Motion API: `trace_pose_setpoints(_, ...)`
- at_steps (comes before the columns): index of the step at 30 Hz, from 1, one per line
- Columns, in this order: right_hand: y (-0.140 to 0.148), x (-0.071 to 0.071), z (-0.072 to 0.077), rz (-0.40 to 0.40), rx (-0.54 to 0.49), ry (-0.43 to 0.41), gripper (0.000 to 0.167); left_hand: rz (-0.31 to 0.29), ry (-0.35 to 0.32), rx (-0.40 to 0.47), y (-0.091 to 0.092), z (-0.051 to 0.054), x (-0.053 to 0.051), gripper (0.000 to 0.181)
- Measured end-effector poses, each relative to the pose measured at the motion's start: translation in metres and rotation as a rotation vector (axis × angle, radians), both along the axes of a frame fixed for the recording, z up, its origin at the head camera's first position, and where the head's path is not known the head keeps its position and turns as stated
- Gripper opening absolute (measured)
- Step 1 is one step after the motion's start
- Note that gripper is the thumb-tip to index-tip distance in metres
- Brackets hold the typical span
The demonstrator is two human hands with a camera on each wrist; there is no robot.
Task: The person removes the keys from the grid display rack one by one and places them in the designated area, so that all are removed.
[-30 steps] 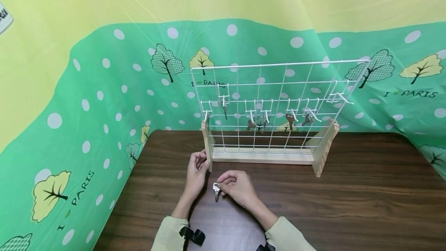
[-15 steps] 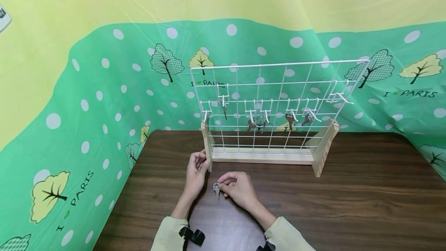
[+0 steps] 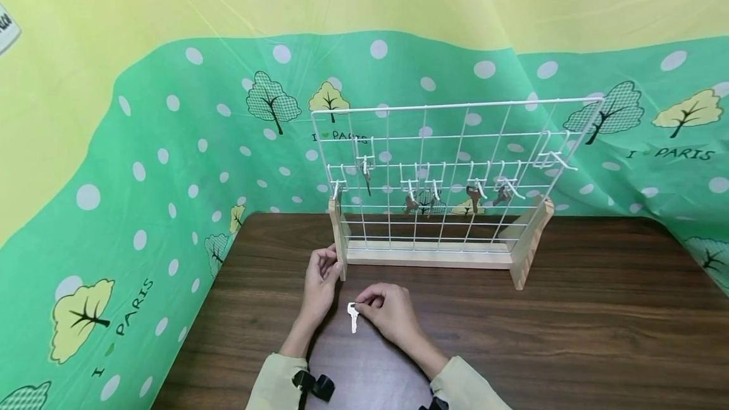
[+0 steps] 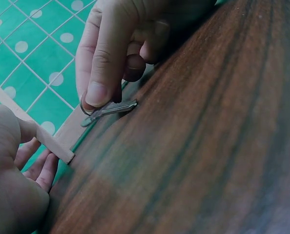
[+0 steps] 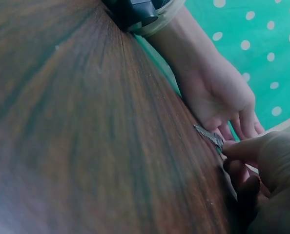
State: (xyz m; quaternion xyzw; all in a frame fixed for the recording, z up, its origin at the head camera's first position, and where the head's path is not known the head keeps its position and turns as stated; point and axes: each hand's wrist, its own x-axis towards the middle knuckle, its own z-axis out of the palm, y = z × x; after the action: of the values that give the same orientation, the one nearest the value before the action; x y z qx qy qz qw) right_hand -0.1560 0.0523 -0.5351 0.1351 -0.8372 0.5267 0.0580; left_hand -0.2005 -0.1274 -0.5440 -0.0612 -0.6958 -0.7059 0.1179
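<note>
In the head view my right hand (image 3: 392,312) pinches a silver key (image 3: 353,317) by its head, between thumb and finger. The blade points toward me, above the brown table. A thin ring (image 4: 83,108) shows at the key's head in the left wrist view. My left hand (image 3: 320,280) holds the left wooden leg (image 3: 338,233) of a white wire grid rack (image 3: 429,257), thumb in front and fingers behind it. Several keys hang from white hooks on the grid, among them a brownish key (image 3: 474,197) and a key (image 3: 366,173) at upper left.
The rack's right wooden leg (image 3: 533,242) stands on the dark wood table (image 3: 604,309). A bare-looking hook (image 3: 552,158) sits at the grid's upper right. Behind the table hangs a green and yellow printed cloth (image 3: 171,163). Black wrist cameras (image 3: 315,385) sit on both sleeves.
The key in my right hand has turned, so its flat side now faces up and its blade points toward me. The right hand has shifted slightly nearer me; the left hand stays on the rack leg.
</note>
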Motion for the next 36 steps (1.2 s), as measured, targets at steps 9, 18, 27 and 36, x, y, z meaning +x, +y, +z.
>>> trace_pose_setpoints(9, 0.001, 0.001, 0.0002, 0.0, 0.04, 0.074, 0.021, -0.004, -0.012, 0.013, 0.0019, 0.0027, -0.0004, 0.017)
trace_pose_setpoints(18, 0.0003, 0.0026, 0.0007, 0.036, 0.096, 0.088, 0.018, 0.0, -0.02, 0.011, 0.0003, 0.0013, -0.0004, 0.017)
trace_pose_setpoints(27, 0.0028, 0.0006, 0.0039, 0.13, 0.145, 0.078, 0.018, 0.006, -0.018, 0.012, -0.0004, 0.0012, 0.0005, 0.017)
trace_pose_setpoints(36, 0.0025, 0.001, 0.0026, 0.109, 0.158, 0.086, 0.02, -0.004, -0.027, 0.028, 0.0004, 0.0025, 0.0, 0.017)
